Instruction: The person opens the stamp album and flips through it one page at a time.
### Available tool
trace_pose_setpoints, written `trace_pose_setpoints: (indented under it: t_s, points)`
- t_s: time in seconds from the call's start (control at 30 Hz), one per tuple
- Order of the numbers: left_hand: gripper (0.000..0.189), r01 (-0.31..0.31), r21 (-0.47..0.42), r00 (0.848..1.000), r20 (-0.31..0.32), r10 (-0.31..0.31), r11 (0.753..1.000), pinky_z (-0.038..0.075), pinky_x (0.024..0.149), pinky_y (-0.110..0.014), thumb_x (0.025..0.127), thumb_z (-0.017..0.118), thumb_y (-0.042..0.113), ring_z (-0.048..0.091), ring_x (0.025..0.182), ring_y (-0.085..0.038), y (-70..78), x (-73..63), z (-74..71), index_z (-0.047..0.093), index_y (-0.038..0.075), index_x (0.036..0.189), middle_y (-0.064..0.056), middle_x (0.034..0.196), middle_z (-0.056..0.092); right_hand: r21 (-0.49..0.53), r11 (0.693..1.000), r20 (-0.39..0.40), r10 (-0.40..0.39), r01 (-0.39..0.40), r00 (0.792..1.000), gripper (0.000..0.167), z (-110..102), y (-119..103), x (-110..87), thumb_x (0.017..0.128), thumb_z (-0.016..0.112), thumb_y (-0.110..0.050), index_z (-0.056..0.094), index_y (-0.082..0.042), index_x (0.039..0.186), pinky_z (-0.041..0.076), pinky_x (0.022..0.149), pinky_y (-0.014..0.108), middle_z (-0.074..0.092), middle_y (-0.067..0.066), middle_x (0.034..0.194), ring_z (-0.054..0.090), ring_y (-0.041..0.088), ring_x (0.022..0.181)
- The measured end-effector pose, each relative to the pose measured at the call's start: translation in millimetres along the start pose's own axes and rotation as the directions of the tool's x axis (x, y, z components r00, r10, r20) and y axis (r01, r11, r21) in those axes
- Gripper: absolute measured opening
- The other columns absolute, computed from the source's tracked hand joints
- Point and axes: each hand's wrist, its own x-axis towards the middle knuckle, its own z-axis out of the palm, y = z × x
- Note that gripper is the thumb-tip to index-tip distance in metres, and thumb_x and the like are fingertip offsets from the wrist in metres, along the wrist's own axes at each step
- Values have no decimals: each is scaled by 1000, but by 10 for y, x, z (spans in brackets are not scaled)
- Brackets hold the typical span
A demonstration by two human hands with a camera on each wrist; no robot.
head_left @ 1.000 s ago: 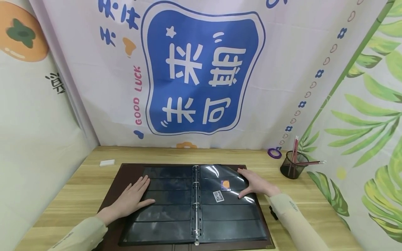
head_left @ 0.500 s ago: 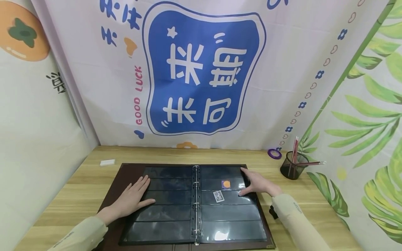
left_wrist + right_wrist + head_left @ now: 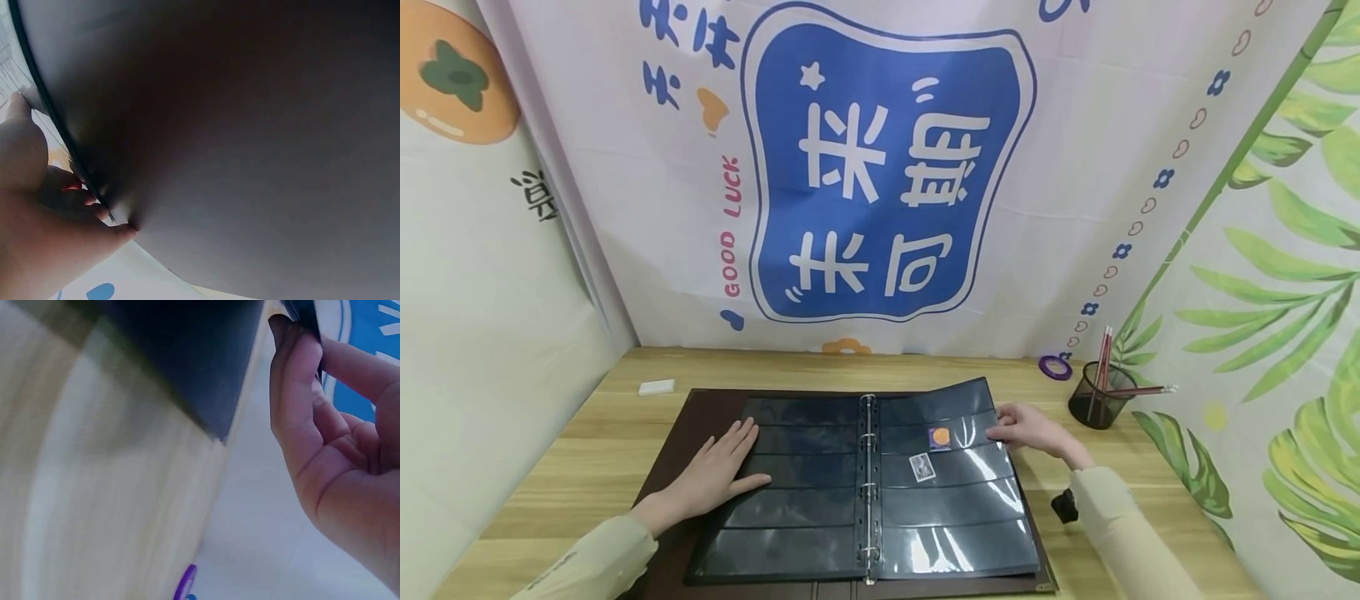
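A ring-binder stamp album with a dark brown cover (image 3: 718, 407) lies spread on the wooden table. Metal rings (image 3: 869, 500) run down its middle between black strip-pocket pages. On the left page my left hand (image 3: 711, 467) rests flat near the outer edge, thumb spread. My right hand (image 3: 1036, 430) pinches the outer edge of the right page (image 3: 955, 504), whose upper corner is lifted and bent. In the right wrist view the page edge (image 3: 306, 315) shows between thumb and fingers. Two small stamps, one orange and purple (image 3: 940, 438), one grey with a white border (image 3: 922, 467), sit on that page.
A white block (image 3: 657, 387) lies at the table's back left. At the back right are a purple tape roll (image 3: 1056, 367) and a black mesh cup (image 3: 1097, 402) with pencils. A small black object (image 3: 1064, 506) lies beside the right sleeve. Printed cloth hangs behind.
My right hand has gone from lying spread over the right page to pinching its outer edge, and the page's upper corner has risen. My left hand has stayed in place.
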Motion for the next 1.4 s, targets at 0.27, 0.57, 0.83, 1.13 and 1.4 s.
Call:
trace_pose_setpoints:
  t_s: [0.27, 0.57, 0.83, 1.13, 1.4]
  points:
    - [90, 2, -6, 1000, 0, -2, 1000, 28, 111, -71, 91, 60, 59, 30, 146, -47, 8, -4, -11, 36, -4, 151, -26, 159, 31, 23, 1000, -5, -10, 10, 1000, 47, -129, -321, -11, 102, 54, -17, 42, 20, 130, 60, 72, 30, 62, 3, 86, 58, 5, 70]
    - [90, 2, -1, 1000, 1, -2, 1000, 28, 111, -70, 91, 60, 59, 30, 146, -47, 7, -6, -23, 36, -4, 151, -26, 159, 31, -4, 998, -25, -62, 62, 998, 28, -187, -804, 48, 104, 50, -17, 57, 9, 115, 60, 62, 30, 65, -3, 78, 61, 7, 62]
    - [90, 4, -11, 1000, 15, -4, 1000, 27, 111, -71, 91, 59, 60, 29, 147, -47, -18, -1, -3, 35, -4, 152, -26, 160, 30, -115, 991, -59, -70, 63, 996, 27, -154, -1237, 93, 103, 49, -16, 40, -8, 79, 51, 51, 23, 38, -5, 60, 48, 11, 51]
    - [90, 6, -9, 1000, 17, -6, 1000, 27, 111, -71, 91, 59, 59, 29, 147, -47, -10, -2, -13, 35, -4, 151, -26, 159, 30, 1, 1000, -5, -16, 16, 1000, 23, -171, -1464, 156, 106, 44, -19, 38, -6, 88, 46, 51, 21, 34, -3, 66, 43, 9, 51]
    - [90, -5, -27, 1000, 11, 6, 1000, 27, 110, -72, 91, 60, 58, 29, 146, -48, -15, -2, -6, 35, -5, 151, -27, 159, 30, 191, 981, 54, 9, -19, 998, 23, -43, -1647, 316, 109, 36, -22, 28, -9, 92, 41, 53, 23, 28, 0, 76, 28, 10, 52]
